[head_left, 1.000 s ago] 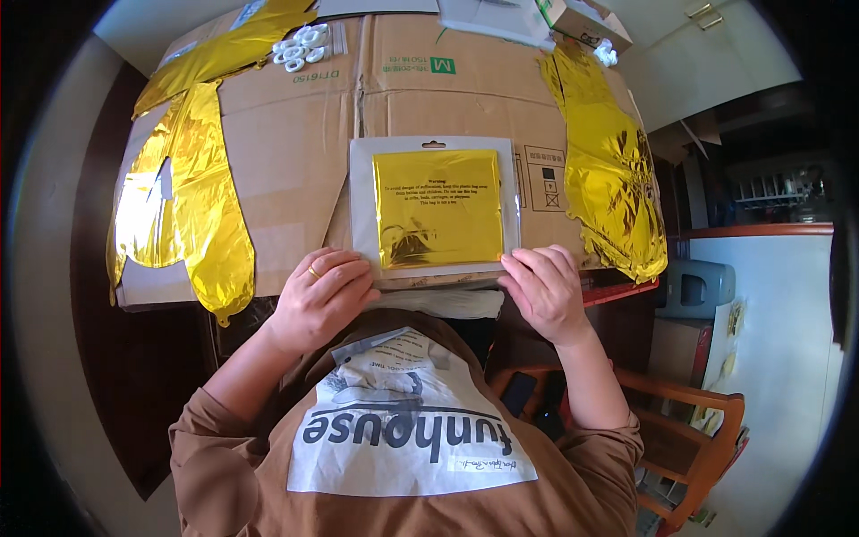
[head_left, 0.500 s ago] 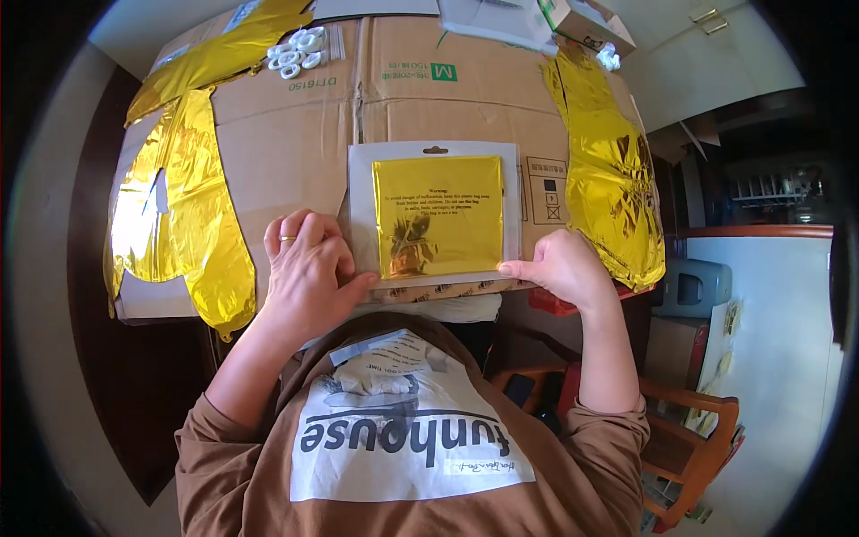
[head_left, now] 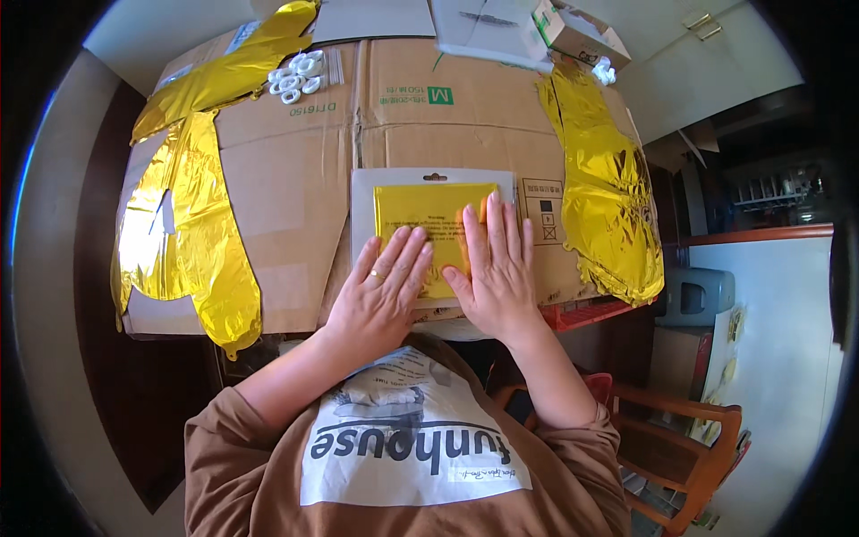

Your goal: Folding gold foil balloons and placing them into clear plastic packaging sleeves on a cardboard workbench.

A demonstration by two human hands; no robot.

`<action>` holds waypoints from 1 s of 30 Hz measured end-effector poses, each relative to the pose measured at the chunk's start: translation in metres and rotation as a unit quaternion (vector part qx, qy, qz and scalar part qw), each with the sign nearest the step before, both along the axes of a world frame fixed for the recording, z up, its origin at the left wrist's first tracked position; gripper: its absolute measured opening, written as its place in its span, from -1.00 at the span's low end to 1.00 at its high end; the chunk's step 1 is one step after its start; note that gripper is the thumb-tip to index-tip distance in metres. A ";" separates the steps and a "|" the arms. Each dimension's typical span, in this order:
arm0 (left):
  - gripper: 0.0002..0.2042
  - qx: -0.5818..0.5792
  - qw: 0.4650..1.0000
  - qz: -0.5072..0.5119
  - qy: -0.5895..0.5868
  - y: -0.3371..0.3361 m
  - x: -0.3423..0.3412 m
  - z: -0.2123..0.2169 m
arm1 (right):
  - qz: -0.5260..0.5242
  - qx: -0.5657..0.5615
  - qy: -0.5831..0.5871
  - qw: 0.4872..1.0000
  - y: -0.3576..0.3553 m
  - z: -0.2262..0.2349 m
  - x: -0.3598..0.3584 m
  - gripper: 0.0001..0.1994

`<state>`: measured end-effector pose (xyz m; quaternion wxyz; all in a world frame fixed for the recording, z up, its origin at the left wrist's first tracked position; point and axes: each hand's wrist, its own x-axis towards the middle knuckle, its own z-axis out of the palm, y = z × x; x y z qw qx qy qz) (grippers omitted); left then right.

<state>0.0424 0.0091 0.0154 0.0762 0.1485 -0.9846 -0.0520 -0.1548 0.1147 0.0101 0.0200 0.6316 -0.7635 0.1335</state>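
Note:
A flat square package (head_left: pixel 420 199) with a shiny gold front, a pale border and a hanging hole along its top edge lies on the cardboard in front of me. My left hand (head_left: pixel 383 285) rests flat over its lower left part, fingers stretched out. Over its right side lies my right hand (head_left: pixel 497 268), palm down, thumb pointing toward the left hand. Both hands cover much of the gold face and its printed text. Neither hand grasps anything.
Cardboard (head_left: pixel 286 161) covers the work surface. Deflated gold foil balloons (head_left: pixel 219 259) hang over its left edge, with another gold foil piece (head_left: pixel 613 197) at right. White rings (head_left: pixel 295 76) lie far left; an opened box (head_left: pixel 582 31) stands far right. A wooden chair (head_left: pixel 680 447) is at lower right.
Both hands have moved inward from the package's lower corners and now lie flat on its front. The fingers went from bent to stretched out. The view has shifted slightly.

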 end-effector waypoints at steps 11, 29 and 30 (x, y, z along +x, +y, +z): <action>-0.41 0.000 0.996 -0.080 0.039 0.011 0.045 -0.009 | -0.007 0.057 -0.145 0.988 0.041 0.046 -0.066 -0.30; -0.38 -0.002 0.963 -0.092 0.253 0.007 0.046 0.003 | 0.150 0.050 -0.025 0.987 -0.001 0.179 -0.055 -0.86; -0.41 0.013 0.965 -0.100 0.242 0.005 0.046 0.003 | 0.146 0.018 -0.027 0.989 -0.001 0.161 -0.054 -0.83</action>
